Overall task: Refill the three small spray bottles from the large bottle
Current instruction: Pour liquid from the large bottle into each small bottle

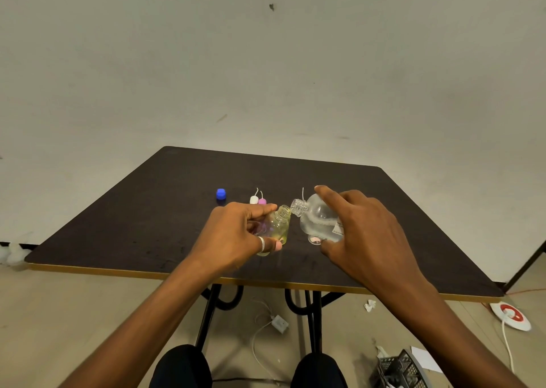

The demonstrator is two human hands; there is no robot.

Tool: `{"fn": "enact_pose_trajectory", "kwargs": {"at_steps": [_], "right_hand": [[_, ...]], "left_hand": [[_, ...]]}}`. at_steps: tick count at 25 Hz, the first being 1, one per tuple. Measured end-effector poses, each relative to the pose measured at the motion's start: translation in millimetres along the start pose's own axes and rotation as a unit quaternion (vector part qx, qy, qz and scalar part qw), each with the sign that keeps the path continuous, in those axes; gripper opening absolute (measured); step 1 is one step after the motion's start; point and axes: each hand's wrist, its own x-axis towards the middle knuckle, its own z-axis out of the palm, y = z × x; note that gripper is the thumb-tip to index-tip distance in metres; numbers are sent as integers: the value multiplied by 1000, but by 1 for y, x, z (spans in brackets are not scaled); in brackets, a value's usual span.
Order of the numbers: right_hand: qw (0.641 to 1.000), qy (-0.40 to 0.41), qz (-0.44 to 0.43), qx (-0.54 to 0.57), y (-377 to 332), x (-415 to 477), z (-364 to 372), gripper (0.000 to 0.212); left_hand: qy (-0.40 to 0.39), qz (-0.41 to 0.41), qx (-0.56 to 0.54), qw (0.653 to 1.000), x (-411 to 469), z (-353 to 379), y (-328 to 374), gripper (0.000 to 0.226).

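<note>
So that liquid passes straight across, the right hand [359, 228] grips the large bottle [317, 220] tipped neck-to-neck against a small bottle [277, 225], which the left hand [236, 234] clasps, tilted, above the worktop [147, 225]. The removed spray tops [257, 200] and blue cap [221, 194] wait beyond.

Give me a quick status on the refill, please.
Left hand holds small yellowish bottle, uncapped. Right hand tips large bottle, mouths nearly touching. Nothing in the way.

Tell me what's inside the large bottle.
Clear liquid pools low in the tilted large bottle, with droplets above. The right hand covers its base end.
</note>
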Motion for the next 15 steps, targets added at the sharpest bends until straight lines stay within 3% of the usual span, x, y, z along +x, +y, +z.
{"fn": "enact_pose_trajectory", "kwargs": {"at_steps": [15], "right_hand": [[1000,4,-3,-3,0,0,0,85]], "left_hand": [[-3,-7,-6,1000,-1,1,0,75]]}}
